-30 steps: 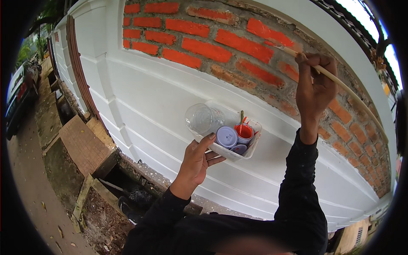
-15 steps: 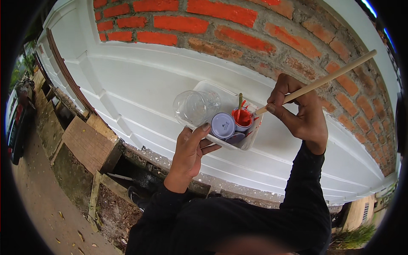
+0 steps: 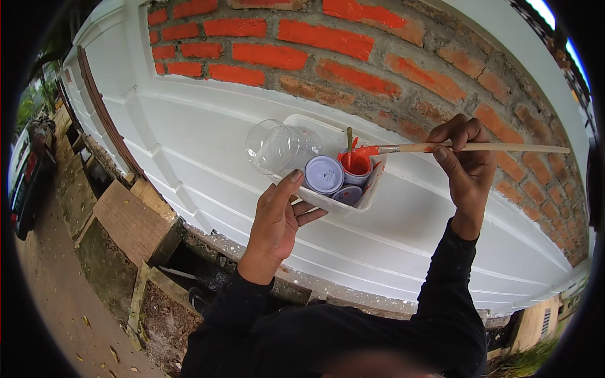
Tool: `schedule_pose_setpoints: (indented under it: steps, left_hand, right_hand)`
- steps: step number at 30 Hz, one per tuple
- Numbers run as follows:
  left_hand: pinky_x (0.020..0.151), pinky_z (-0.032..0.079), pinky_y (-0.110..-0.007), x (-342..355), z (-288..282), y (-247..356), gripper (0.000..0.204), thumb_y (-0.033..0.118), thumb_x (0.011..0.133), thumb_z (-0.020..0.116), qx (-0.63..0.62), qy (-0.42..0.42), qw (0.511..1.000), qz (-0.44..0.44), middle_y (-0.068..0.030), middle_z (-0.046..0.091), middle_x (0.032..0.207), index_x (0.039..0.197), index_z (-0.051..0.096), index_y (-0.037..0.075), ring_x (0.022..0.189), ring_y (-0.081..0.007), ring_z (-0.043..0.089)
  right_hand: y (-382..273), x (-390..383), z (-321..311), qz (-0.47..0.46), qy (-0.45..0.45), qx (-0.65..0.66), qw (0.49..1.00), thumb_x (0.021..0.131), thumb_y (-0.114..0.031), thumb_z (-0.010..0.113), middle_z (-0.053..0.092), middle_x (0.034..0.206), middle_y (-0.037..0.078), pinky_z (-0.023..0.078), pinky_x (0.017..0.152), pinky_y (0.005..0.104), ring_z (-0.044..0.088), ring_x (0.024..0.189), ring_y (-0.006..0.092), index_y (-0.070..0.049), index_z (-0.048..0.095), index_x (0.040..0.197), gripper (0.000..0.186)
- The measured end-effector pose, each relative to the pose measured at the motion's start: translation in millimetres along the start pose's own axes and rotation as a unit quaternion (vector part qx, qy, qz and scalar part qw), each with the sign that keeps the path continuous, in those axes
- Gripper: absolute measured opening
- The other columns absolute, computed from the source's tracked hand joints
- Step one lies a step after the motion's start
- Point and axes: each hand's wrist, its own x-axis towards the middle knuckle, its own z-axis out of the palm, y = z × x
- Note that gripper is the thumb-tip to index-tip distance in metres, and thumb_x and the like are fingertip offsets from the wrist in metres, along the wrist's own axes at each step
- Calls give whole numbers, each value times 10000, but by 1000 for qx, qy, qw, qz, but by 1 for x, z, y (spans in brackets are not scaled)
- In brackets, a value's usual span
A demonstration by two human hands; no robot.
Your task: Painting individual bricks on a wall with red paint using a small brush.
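Note:
My right hand (image 3: 465, 157) pinches a long wooden-handled paintbrush (image 3: 416, 148). Its bristles, coated in bright red-orange paint, lie over the rim of a small open paint can (image 3: 357, 169). A thin green stick (image 3: 349, 142) stands in that can. The can sits in a white plastic tub (image 3: 362, 203) together with a closed can with a pale lid (image 3: 324, 175), another lidded can (image 3: 347, 194) and a clear plastic container (image 3: 272, 148) leaning out at the left. My left hand (image 3: 282, 223) grips the tub's near left side, thumb over the rim.
A white wall (image 3: 208, 132) with ledges lies behind the tub. Above it, a brick wall (image 3: 277, 55) shows red-orange painted bricks at left and duller ones at right. A drain ditch (image 3: 208, 252), a brick-patterned slab (image 3: 129, 217) and a parked car (image 3: 31, 176) are at left.
The brush has come up out of the paint can, showing its red bristles, and its handle has swung down to nearly level. My right hand has shifted right and lower. My left hand still holds the tub.

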Motion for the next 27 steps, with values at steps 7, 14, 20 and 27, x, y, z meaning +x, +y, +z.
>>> schedule_pose_setpoints:
  steps: [7,14,20,27]
  left_hand:
    - [944,603,-449,13,16,24,601,431,955,672,17,-19,999,30,-156,627,1251,1347,527,-1,1080,-299,705]
    - [964,593,-460,24,25,46,704,475,918,701,17,-28,998,48,-161,594,1278,1396,485,7,1129,-306,678]
    - [967,588,-460,32,34,63,746,484,893,731,16,-29,997,70,-175,575,1283,1411,468,16,1139,-328,667]
    - [965,583,-458,41,40,71,739,481,877,751,17,-42,995,86,-187,593,1255,1397,482,30,1120,-336,680]
  right_hand:
    - [-3,7,4,-138,-50,-32,989,856,133,674,610,1035,146,586,925,422,666,995,243,-30,551,857,204]
    - [-5,25,9,-235,-32,-99,966,825,117,724,646,971,166,601,872,396,689,947,247,-3,609,876,174]
    - [7,49,23,-301,66,-185,933,811,78,786,662,947,164,593,757,306,698,916,220,14,612,895,204]
    - [14,83,39,-396,148,-218,880,822,76,782,668,923,145,577,683,292,697,867,212,-1,607,890,203]
